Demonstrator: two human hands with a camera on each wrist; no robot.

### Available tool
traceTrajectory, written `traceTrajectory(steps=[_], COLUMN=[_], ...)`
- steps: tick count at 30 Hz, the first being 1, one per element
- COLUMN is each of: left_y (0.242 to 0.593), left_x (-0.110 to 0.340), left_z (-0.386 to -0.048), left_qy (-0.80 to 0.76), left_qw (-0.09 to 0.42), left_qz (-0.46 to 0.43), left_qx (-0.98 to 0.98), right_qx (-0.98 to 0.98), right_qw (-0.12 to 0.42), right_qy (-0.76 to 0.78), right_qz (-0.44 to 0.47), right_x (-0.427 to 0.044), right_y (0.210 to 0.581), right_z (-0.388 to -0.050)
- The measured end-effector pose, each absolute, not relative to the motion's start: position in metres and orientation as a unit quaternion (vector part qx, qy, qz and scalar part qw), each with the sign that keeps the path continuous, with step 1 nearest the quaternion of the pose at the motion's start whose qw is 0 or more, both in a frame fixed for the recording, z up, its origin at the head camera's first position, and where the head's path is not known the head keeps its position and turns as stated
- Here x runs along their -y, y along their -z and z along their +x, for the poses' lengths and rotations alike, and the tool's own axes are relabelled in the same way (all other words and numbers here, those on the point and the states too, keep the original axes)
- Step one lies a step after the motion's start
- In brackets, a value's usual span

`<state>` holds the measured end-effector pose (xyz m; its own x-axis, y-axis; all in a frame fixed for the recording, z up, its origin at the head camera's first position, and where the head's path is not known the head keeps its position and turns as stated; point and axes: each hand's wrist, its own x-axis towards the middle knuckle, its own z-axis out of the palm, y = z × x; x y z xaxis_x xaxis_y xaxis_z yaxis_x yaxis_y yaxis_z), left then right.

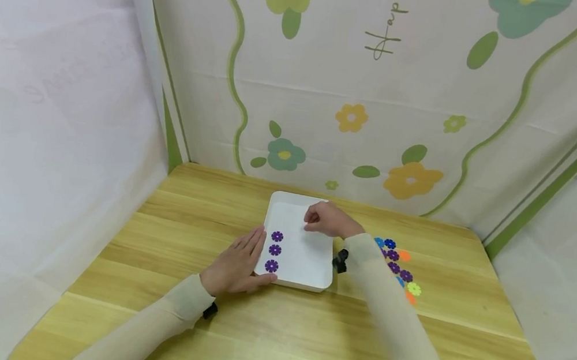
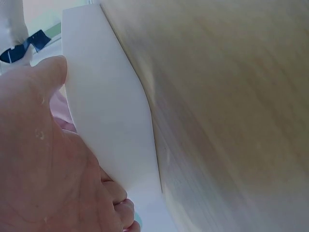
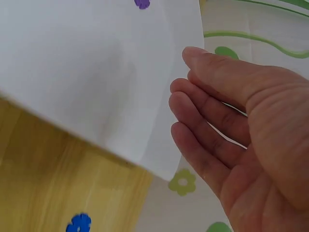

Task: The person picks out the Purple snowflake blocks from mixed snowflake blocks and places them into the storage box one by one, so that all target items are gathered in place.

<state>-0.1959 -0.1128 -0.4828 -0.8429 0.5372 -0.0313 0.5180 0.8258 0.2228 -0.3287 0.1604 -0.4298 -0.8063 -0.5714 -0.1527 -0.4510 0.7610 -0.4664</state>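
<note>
We've got three purple flowers (image 1: 271,250) in the white tray (image 1: 303,265), more loose pieces (image 1: 393,268) left outside. Our left hand (image 1: 235,265) braces it, fingers straight; our right hand (image 1: 331,219) curls above, can't tell if it's loaded.

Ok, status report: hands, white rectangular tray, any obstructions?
Left hand against tray; right hand over it, grip contents unclear. Three purple flower-shaped discs lined up inside, left side. Cream right sleeve partly hides loose multicoloured discs.
</note>
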Motion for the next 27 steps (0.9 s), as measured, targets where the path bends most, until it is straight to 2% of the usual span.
traceTrajectory(steps=[14,27], left_y=[0.482,0.481], left_x=[0.114,0.114], left_z=[-0.195,-0.195], left_qy=[-0.113,-0.114], left_qw=[0.046,0.045], left_qz=[0.286,0.287], left_qx=[-0.951,-0.950], right_qx=[-0.931,-0.933], right_qw=[0.128,0.145], right_qy=[0.179,0.125], right_qz=[-0.292,-0.305], right_x=[-0.275,-0.314], right_y=[0.420,0.445], right_z=[-0.297,-0.252])
